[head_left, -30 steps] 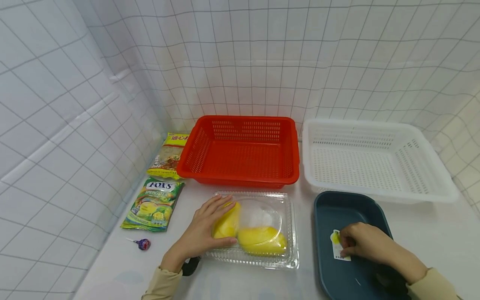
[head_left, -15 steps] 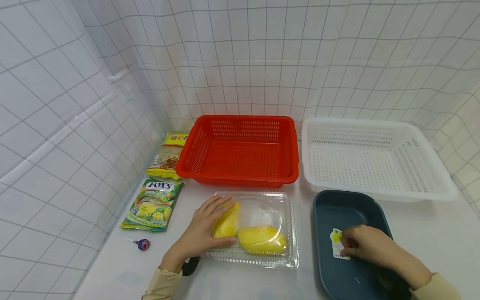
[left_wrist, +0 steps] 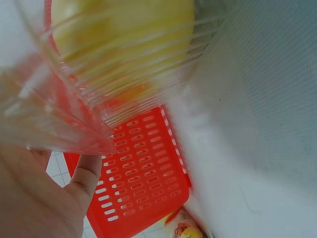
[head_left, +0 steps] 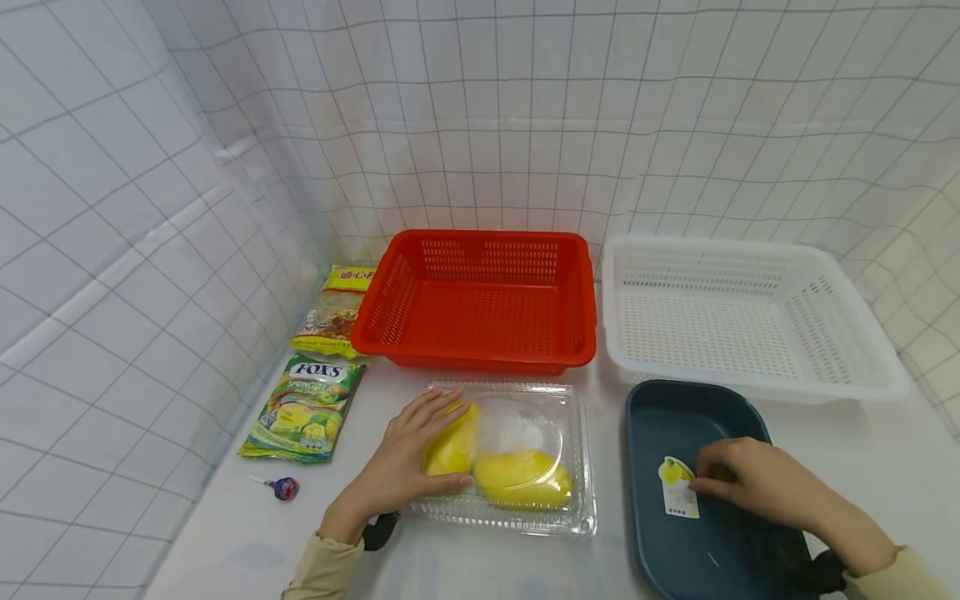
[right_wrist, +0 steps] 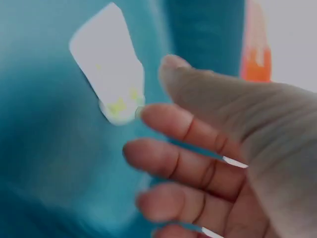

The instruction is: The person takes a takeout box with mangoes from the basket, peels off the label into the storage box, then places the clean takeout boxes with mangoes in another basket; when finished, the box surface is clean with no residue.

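Observation:
My left hand [head_left: 412,454] rests on the left side of a clear plastic clamshell box [head_left: 525,525], fingers spread over its lid. Through the lid show two yellow fruit-like pieces [head_left: 522,480]. In the left wrist view the thumb and fingers lie along the edge of the clear box [left_wrist: 106,141]. My right hand [head_left: 757,479] is low inside a dark blue tray [head_left: 652,533], beside a small white card [head_left: 680,492] printed with a yellow fruit. In the right wrist view its fingers are loosely bent, nothing between them, with a fingertip right at the edge of the card [right_wrist: 106,54].
Behind stand a red basket [head_left: 487,325] and a white basket [head_left: 705,325]. At the left lie a green FOX'S candy bag [head_left: 307,408], a yellow food packet [head_left: 333,312] partly behind the red basket, and a wrapped lollipop [head_left: 285,488]. White gridded cloth [head_left: 480,117] hangs behind and at the sides.
My right hand has shifted slightly to the right, its fingers loosening off the card, so more of the card shows. The left hand has stayed on the clear box.

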Action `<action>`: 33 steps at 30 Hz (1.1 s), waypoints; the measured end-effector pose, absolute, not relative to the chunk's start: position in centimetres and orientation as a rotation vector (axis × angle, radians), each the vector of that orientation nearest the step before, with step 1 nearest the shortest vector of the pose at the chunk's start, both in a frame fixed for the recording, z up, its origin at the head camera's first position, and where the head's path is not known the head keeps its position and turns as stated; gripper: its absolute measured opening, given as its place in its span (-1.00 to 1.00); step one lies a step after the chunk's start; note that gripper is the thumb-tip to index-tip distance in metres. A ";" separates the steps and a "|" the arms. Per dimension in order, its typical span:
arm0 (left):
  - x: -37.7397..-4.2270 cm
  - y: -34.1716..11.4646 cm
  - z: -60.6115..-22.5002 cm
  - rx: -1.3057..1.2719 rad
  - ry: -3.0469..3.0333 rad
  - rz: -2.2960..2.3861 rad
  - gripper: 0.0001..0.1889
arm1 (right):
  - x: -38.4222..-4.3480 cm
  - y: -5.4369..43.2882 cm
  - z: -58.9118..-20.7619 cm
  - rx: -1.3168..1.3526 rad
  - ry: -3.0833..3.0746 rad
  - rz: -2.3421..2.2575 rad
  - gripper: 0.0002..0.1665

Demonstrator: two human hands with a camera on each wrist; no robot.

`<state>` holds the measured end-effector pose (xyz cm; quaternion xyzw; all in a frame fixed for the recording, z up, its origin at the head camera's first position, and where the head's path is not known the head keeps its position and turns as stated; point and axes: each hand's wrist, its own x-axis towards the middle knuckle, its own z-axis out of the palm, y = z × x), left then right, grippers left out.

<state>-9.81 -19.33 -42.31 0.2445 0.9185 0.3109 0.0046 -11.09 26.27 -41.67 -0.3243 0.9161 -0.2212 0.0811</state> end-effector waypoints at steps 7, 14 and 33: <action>-9.8 -19.3 -42.2 0.775 2.885 0.975 -0.12 | -12.3 29.9 -39.3 -0.866 2.993 -0.935 -0.86; -9.8 -19.2 -42.1 0.775 2.885 0.967 -0.12 | -13.7 33.8 -38.3 -0.450 3.388 -1.136 -0.75; -9.6 -19.2 -42.0 0.753 2.872 0.980 -0.13 | -19.1 44.8 -46.1 0.309 3.069 -1.310 0.03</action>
